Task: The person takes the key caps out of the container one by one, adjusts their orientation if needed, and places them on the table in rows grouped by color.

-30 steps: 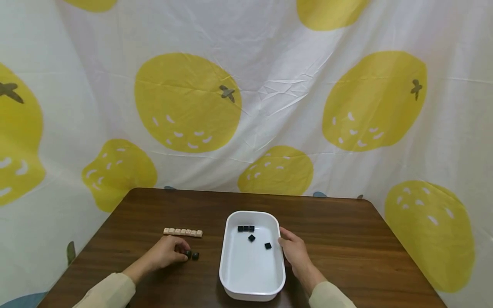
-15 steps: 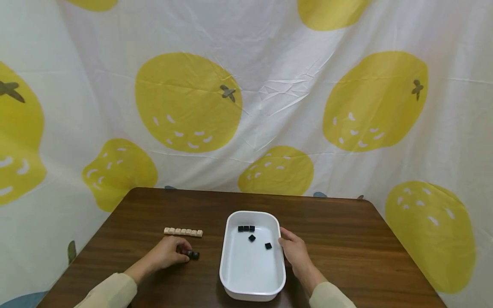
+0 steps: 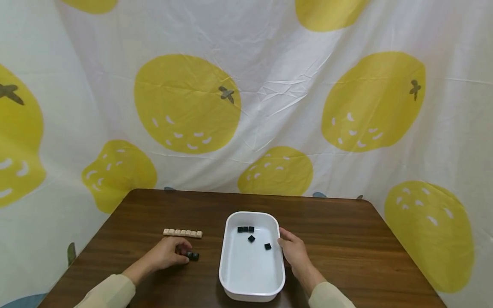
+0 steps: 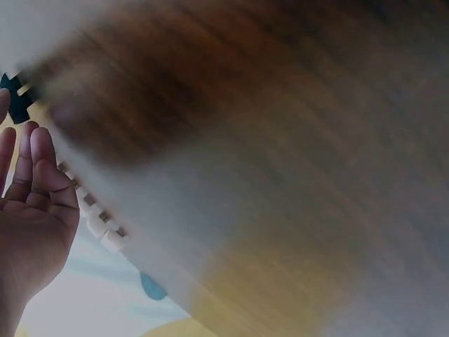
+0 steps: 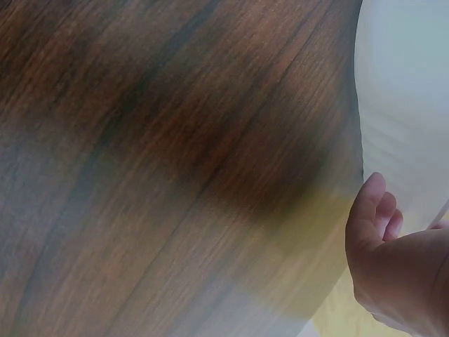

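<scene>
My left hand point(image 3: 168, 252) pinches a small black keycap point(image 3: 189, 254) between thumb and fingers, low over the table. Right beside it, to the right, stands another black keycap point(image 3: 196, 256). Both show as dark shapes at the fingertips in the left wrist view. Behind this hand lies a straight row of cream keycaps point(image 3: 182, 233) with marks on top. My right hand point(image 3: 295, 251) holds the right side of a white rectangular tray point(image 3: 252, 296), thumb at the rim. Several black keycaps point(image 3: 245, 229) lie in the tray: three lined up at the far end, others loose and turned.
The dark wood table point(image 3: 346, 239) carries everything. A white curtain point(image 3: 281, 107) with yellow fruit prints hangs just behind its far edge. The tray stands between the two hands.
The pinched black keycap has shifted slightly right, closing the gap to the one beside it. My right hand and the tray have stayed in place.
</scene>
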Action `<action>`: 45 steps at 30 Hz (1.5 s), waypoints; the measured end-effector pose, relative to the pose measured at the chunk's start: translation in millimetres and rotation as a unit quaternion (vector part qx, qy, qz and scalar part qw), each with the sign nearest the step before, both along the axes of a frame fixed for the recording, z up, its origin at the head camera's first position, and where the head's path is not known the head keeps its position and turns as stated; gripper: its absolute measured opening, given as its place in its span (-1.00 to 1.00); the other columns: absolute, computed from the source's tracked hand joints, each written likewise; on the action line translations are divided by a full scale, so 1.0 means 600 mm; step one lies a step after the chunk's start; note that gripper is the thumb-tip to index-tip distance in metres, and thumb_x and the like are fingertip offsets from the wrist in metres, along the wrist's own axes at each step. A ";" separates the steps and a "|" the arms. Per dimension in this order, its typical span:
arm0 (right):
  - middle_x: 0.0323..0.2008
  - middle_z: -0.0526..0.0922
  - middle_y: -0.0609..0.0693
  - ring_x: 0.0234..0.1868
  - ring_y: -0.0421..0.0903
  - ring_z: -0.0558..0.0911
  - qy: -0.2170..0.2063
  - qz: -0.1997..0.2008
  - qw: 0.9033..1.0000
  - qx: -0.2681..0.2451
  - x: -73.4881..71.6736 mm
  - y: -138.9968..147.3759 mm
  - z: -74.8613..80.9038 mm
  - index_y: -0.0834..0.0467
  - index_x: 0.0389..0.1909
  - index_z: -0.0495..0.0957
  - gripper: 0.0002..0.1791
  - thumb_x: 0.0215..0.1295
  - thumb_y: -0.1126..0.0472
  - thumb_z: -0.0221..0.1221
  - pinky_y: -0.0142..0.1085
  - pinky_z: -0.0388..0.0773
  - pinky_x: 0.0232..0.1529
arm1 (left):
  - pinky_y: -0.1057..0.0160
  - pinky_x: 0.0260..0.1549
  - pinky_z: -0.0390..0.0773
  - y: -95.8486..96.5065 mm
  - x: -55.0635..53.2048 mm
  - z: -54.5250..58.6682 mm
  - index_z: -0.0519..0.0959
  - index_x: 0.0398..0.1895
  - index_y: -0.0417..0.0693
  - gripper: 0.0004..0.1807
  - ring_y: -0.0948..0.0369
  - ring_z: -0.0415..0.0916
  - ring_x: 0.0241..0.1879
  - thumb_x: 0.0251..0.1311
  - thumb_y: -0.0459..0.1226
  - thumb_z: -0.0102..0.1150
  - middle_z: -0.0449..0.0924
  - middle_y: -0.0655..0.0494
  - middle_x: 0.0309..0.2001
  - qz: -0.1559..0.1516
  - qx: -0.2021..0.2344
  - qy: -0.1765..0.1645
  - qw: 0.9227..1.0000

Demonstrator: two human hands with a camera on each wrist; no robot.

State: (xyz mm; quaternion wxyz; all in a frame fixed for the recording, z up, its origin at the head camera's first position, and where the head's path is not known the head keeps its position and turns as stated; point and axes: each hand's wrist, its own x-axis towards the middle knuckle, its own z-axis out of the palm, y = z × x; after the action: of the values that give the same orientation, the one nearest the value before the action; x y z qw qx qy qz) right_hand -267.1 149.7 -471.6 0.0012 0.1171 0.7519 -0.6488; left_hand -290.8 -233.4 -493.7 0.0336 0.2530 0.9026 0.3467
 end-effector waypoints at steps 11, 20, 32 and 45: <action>0.04 0.56 0.38 -0.19 0.13 0.67 -0.002 -0.002 1.000 0.002 0.001 -0.001 0.002 0.28 0.34 0.40 -0.51 0.41 0.30 0.02 -0.05 0.62 -0.31 | 0.24 -0.28 0.53 0.066 -0.019 0.054 0.63 -0.06 -0.21 -0.68 0.18 0.53 -0.24 0.17 -0.25 0.38 0.64 0.02 -0.20 0.027 0.062 0.019 0.998; 0.08 0.53 0.39 -0.17 0.14 0.66 -0.007 -0.001 1.000 0.009 0.001 0.002 0.001 0.27 0.35 0.39 -0.51 0.42 0.29 0.02 -0.05 0.62 -0.31 | 0.25 -0.27 0.54 0.234 -0.039 0.096 0.66 -0.05 -0.14 -0.69 0.19 0.51 -0.21 0.17 -0.21 0.38 0.64 0.05 -0.16 0.017 0.113 -0.002 0.993; -0.02 0.60 0.37 -0.20 0.14 0.68 0.013 0.006 1.000 -0.009 0.001 -0.001 0.000 0.31 0.34 0.39 -0.51 0.40 0.32 0.02 -0.07 0.64 -0.31 | 0.30 -0.35 0.48 0.362 -0.062 0.067 0.67 -0.21 -0.26 -0.72 0.23 0.47 -0.38 -0.01 -0.33 0.46 0.62 -0.04 -0.35 -0.012 0.014 0.015 1.000; -0.16 0.64 0.35 -0.32 0.06 0.69 0.029 0.001 1.000 -0.010 0.000 0.001 -0.004 0.34 0.31 0.41 -0.51 0.36 0.36 0.05 -0.15 0.62 -0.39 | 0.29 -0.42 0.49 0.396 -0.065 0.031 0.75 -0.36 -0.06 -0.78 0.29 0.49 -0.47 -0.09 -0.18 0.49 0.64 0.25 -0.49 -0.003 -0.143 0.066 0.987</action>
State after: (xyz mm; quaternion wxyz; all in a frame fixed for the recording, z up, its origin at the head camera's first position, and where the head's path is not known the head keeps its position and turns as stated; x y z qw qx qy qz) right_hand -267.0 150.4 -473.9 -0.0185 0.0978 0.7452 -0.6593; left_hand -330.1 4.0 -475.0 0.0108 0.2702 0.9425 0.1962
